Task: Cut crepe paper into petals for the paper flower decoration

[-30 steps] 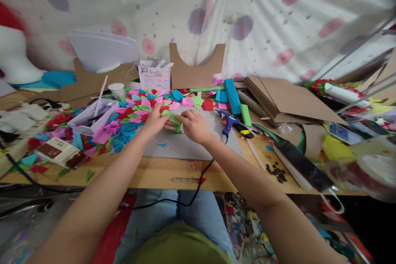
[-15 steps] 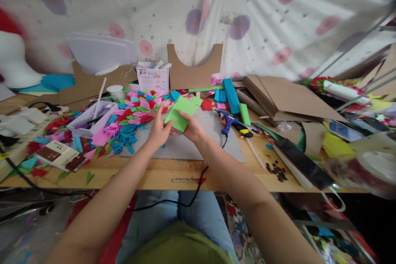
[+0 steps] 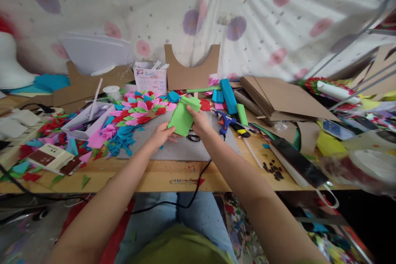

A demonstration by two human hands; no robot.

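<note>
Where both sets of fingers meet, one item: green paper (image 3: 182, 123), a bright sheet tilted above a grey board (image 3: 139, 150). Left hand (image 3: 162, 135): thumb on the sheet's lower left corner, pinching it against fingers partly hidden beneath. Right hand (image 3: 199, 120): thumb on the face near the right edge, pinching; the fingers behind cannot be seen, so their spread cannot be told.

Just below the sheet, beside the right fingers: black loops (image 3: 194, 137), lying on the board. Near, to the right of those fingers: blue glue gun (image 3: 227, 122), orange trigger, body markings illegible; next to it, yellow-and-black tool (image 3: 242, 132).

Beyond the fingers: white box (image 3: 156, 81), handwritten in coloured ink; first line seems to begin "5LB", further lines too small to read. Behind the left fingers: layered paper petals (image 3: 144, 105), pink, red, green and blue. Beyond the right fingers: blue paper roll (image 3: 228, 97).

Well left of the left fingers: brown-and-cream packet (image 3: 51, 156), small print not readable. Well right of the right fingers: cardboard stack (image 3: 287, 95), no lettering legible; phone (image 3: 336, 129), screen contents not readable; dark small pieces (image 3: 274, 170), loose on the wooden table (image 3: 216, 177).
</note>
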